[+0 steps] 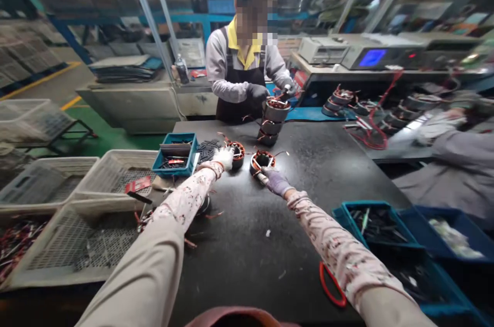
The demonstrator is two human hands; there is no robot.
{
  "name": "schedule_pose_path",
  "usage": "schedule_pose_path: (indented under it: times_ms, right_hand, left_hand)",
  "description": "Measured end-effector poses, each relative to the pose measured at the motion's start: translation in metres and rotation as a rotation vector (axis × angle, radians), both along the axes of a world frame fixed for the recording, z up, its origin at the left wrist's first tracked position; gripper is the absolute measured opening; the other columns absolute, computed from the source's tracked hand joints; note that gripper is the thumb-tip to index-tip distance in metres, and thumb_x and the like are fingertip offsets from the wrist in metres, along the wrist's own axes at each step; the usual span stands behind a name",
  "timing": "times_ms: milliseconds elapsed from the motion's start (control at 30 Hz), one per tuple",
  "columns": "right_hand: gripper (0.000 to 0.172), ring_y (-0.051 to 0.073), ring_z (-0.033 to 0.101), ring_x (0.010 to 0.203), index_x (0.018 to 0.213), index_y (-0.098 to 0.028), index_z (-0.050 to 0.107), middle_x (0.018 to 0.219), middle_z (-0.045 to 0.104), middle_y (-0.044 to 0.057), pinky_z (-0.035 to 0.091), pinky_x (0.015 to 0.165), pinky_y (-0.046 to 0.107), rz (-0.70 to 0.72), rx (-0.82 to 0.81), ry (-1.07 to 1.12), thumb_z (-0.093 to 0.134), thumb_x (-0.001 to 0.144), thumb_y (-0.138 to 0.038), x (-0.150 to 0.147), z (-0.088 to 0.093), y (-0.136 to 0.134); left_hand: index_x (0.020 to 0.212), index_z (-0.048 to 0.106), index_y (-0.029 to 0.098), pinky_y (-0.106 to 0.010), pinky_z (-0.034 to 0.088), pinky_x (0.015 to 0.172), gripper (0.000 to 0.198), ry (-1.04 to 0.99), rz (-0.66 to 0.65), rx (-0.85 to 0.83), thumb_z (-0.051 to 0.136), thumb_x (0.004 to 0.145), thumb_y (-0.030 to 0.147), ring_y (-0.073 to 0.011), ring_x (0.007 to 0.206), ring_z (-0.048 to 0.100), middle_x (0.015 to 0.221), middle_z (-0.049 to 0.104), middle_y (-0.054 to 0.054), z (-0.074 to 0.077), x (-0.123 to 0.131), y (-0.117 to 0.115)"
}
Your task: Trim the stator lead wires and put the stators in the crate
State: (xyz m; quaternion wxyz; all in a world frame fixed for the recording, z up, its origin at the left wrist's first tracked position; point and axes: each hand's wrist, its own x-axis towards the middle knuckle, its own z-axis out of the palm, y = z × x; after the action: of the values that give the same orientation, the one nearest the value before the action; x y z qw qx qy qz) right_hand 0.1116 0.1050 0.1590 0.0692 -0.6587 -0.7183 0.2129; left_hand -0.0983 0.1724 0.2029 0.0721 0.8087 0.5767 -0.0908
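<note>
Stator stack (pixel 269 129) at table's (pixel 247 265) far edge; left stator (pixel 238 163), right stator (pixel 254 165) before it; small tubes (pixel 208 150) between left stator and divided bin (pixel 173 172), far left corner; crates (pixel 50 250) off left edge; tray (pixel 368 204) by right edge.

Left hand (pixel 224 158), right hand (pixel 277 182) (both gloved) touching wire-wound rings (pixel 263 155), dark tabletop (pixel 239 250)

Dark tabletop (pixel 239 270) | copper-wound rings (pixel 264 155) | ring stack (pixel 271 125) | black pieces (pixel 209 149) | white scrap (pixel 267 233) | red loop (pixel 326 288)

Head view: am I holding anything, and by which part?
Left hand: on the left wound ring, left side. Right hand: on the right wound ring, near edge. Whether either is gripped can't be told.
</note>
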Motion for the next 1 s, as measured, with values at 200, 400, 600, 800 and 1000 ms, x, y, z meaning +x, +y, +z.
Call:
schedule_pose_path:
  times_ms: [200, 400, 600, 800, 1000]
  right_hand:
    - [0.058, 0.029, 0.042, 0.13, 0.139, -0.014, 0.046, 0.141, 0.046, 0.017, 0.035, 0.107, 0.038, 0.093, -0.074, -0.107, 0.054, 0.087, -0.039, 0.001, -0.02, 0.028]
    - [0.059, 0.038, 0.049, 0.117, 0.131, -0.005, 0.052, 0.123, 0.052, 0.029, 0.039, 0.096, 0.049, 0.145, -0.143, -0.205, 0.036, 0.094, -0.048, 0.003, -0.032, 0.049]
    - [0.059, 0.033, 0.048, 0.116, 0.136, -0.014, 0.048, 0.123, 0.053, 0.021, 0.035, 0.098, 0.045, 0.108, -0.118, -0.183, 0.042, 0.091, -0.051, -0.01, -0.037, 0.008]
    - [0.055, 0.032, 0.041, 0.126, 0.126, -0.013, 0.057, 0.129, 0.052, 0.019, 0.02, 0.111, 0.051, 0.083, -0.132, -0.062, 0.048, 0.089, -0.052, -0.013, -0.049, -0.068]
    - [0.048, 0.029, 0.039, 0.132, 0.128, -0.015, 0.056, 0.13, 0.054, 0.017, 0.019, 0.114, 0.054, 0.129, -0.097, 0.061, 0.054, 0.088, -0.041, -0.009, -0.059, -0.152]
  left_hand:
    - [0.144, 0.034, 0.009, -0.054, 0.018, 0.117, 0.074, 0.027, 0.08, -0.048, 0.058, 0.075, 0.012, -0.0344, 0.144, 0.02, 0.15, 0.035, -0.02, -0.028, 0.027, 0.015]
    - [0.142, 0.04, 0.015, -0.046, 0.013, 0.117, 0.049, 0.027, 0.201, -0.02, 0.034, 0.093, 0.016, -0.0287, 0.139, 0.028, 0.142, 0.048, -0.01, -0.059, 0.046, 0.018]
    - [0.142, 0.039, 0.013, -0.049, 0.008, 0.119, 0.051, 0.024, 0.092, -0.009, 0.036, 0.092, 0.019, -0.0297, 0.132, 0.038, 0.139, 0.049, -0.015, -0.07, 0.052, -0.028]
    - [0.142, 0.039, 0.015, -0.047, 0.027, 0.112, 0.058, 0.128, 0.055, -0.046, 0.048, 0.086, 0.024, -0.0299, 0.122, 0.046, 0.132, 0.054, -0.015, -0.075, 0.043, -0.102]
    - [0.141, 0.043, 0.015, -0.044, 0.031, 0.108, 0.056, 0.139, 0.011, -0.06, 0.047, 0.086, 0.024, -0.0287, 0.114, 0.05, 0.126, 0.057, -0.014, -0.076, 0.035, -0.178]
